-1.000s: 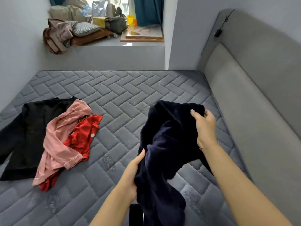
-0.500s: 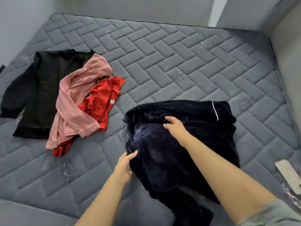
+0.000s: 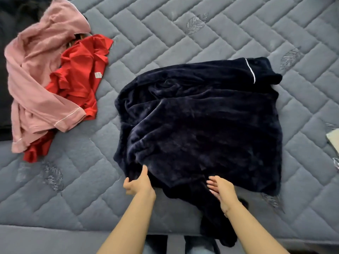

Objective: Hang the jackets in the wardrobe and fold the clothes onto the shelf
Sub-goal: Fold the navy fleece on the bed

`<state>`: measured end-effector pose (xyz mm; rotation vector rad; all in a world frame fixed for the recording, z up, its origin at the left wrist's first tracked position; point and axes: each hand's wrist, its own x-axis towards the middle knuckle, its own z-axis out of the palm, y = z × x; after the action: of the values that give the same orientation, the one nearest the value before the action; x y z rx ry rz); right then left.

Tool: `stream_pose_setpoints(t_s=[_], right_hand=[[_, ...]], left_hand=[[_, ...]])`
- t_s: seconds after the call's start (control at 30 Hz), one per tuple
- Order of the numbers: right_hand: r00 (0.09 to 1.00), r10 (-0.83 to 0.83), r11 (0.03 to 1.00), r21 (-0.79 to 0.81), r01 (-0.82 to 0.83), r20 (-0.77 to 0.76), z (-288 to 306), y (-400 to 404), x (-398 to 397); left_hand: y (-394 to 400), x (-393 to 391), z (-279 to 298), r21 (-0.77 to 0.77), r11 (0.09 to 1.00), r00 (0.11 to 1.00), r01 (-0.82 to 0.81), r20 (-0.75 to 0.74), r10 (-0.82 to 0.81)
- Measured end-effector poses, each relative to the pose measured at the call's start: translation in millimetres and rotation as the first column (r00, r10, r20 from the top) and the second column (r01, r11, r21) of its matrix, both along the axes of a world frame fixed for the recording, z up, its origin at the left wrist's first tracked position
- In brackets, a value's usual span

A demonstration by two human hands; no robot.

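A dark navy fleece garment (image 3: 205, 125) with a thin white piping line lies spread on the grey quilted mattress (image 3: 174, 30), one part hanging over the near edge. My left hand (image 3: 138, 184) pinches the garment's near-left edge with its thumb lying on top of the fabric. My right hand (image 3: 220, 189) rests on the near edge of the garment, fingers straight and pointing left.
A pink garment (image 3: 40, 70) and a red garment (image 3: 80, 70) lie crumpled together at the left, over a black jacket (image 3: 11, 24) at the far left edge. A pale flat object (image 3: 333, 138) shows at the right edge.
The navy garment went from being held up in the air to lying flat on the mattress. Both my hands moved down to its near edge. The view tilted downward.
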<state>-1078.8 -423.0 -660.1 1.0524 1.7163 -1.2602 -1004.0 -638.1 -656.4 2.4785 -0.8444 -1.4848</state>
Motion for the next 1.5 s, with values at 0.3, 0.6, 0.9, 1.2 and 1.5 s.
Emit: stream_pose_setpoints(t_s=[0.3, 0.6, 0.9, 1.2, 1.5], right_hand=[[0.777, -0.620, 0.718, -0.324, 0.616, 0.105, -17, 60, -3], [0.788, -0.613, 0.713, -0.471, 0.519, -0.060, 17, 89, -57], [0.841, -0.540, 0.819, -0.212, 0.533, 0.028, -6, 157, 38], [0.709, -0.705, 0.670, -0.332, 0.664, -0.002, -10, 150, 46], [0.775, -0.632, 0.726, -0.354, 0.589, -0.007, 2, 151, 46]], left_hand=[[21, 10, -27, 0.172, 0.985, 0.928, 0.029, -0.371, 0.037], [28, 19, 41, -0.305, 0.952, 0.913, 0.023, -0.381, -0.144], [31, 151, 3, -0.276, 0.952, 0.978, 0.133, -0.121, -0.171], [44, 172, -18, 0.153, 0.979, 0.911, 0.132, -0.408, -0.059], [43, 180, 12, 0.004, 0.999, 0.954, -0.041, -0.296, 0.041]])
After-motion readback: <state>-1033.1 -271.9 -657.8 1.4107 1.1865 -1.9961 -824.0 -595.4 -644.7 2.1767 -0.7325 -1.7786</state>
